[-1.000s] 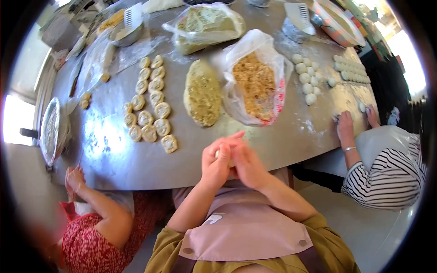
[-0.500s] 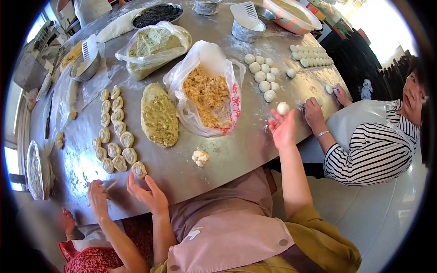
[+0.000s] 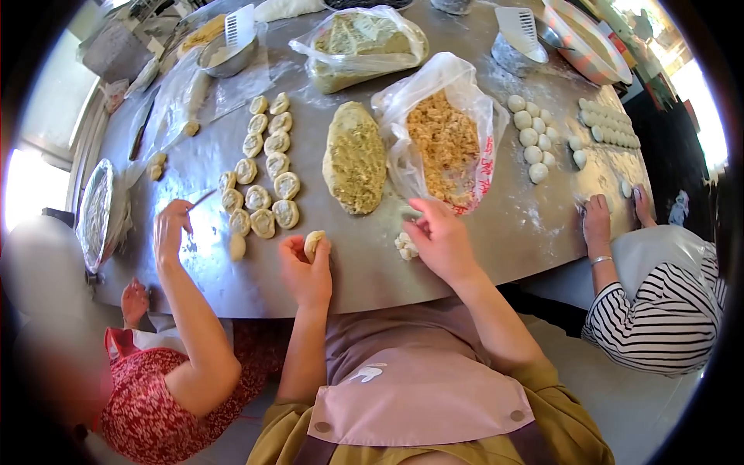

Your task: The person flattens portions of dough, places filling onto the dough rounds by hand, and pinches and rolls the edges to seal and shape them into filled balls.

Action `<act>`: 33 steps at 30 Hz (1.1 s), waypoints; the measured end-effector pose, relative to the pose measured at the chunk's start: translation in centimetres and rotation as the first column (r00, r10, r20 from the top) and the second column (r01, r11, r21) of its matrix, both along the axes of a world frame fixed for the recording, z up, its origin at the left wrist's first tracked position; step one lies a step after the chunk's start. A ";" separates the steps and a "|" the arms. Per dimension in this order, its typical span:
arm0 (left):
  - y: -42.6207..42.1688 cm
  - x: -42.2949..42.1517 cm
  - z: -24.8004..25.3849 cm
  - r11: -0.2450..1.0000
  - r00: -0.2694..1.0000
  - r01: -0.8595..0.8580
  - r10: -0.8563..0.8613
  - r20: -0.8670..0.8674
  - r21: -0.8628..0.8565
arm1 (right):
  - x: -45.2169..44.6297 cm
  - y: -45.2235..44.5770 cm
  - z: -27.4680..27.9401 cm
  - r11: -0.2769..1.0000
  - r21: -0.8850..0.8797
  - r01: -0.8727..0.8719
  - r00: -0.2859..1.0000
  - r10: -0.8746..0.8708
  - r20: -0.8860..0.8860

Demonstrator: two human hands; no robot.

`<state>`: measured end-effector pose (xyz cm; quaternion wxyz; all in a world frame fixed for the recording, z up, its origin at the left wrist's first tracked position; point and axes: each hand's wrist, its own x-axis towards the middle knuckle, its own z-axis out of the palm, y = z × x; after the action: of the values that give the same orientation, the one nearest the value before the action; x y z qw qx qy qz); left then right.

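My left hand (image 3: 307,267) holds a pale coiled dough piece (image 3: 313,245) between thumb and fingers, just above the table's front edge. To its upper left are rows of flat round dough pieces (image 3: 262,222). My right hand (image 3: 443,242) is at a lumpy pale clump (image 3: 405,246), thumb and forefinger curved towards it; whether they grip any of it is unclear. Beyond the hands lie a long greenish dough mass (image 3: 354,159) and an open plastic bag (image 3: 397,143) of orange-brown crumbly filling (image 3: 443,139).
A co-worker at left holds a thin tool (image 3: 203,199) near the rows. Another in striped sleeves works at right. White dough balls (image 3: 529,137), a bag of green filling (image 3: 360,46), scrapers, bowls and a foil-like covered dish (image 3: 99,215) stand around the metal table (image 3: 364,283).
From half a second ago, my right hand has moved left from the white balls to the clump, without its ball. My left hand now holds a dough piece. The left co-worker's tool hand is raised.
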<state>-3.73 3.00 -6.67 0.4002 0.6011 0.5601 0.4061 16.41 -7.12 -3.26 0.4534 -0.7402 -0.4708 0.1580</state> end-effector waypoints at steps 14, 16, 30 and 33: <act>-2.0 -0.1 3.2 0.529 0.517 0.638 0.246 0.820 -0.560 | -2.4 6.3 -3.5 0.998 -0.056 -0.012 0.937 0.031 0.347; -2.4 0.8 3.8 0.554 0.547 0.622 0.199 0.813 -0.554 | -2.0 6.1 -2.5 0.983 -0.168 -0.077 0.982 0.104 0.157; -4.1 4.2 4.1 0.652 0.580 0.560 0.132 0.804 -0.511 | -4.0 0.9 3.4 0.971 0.054 -0.231 0.973 0.231 -0.004; -4.1 4.0 4.5 0.627 0.549 0.612 0.102 0.829 -0.483 | -3.4 0.6 3.6 0.980 0.029 -0.197 0.979 0.198 -0.038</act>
<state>0.29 -1.06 -2.20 0.8701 0.2208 0.3254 0.2972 12.97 -6.48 0.30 0.4540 -0.6806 -0.5347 0.2114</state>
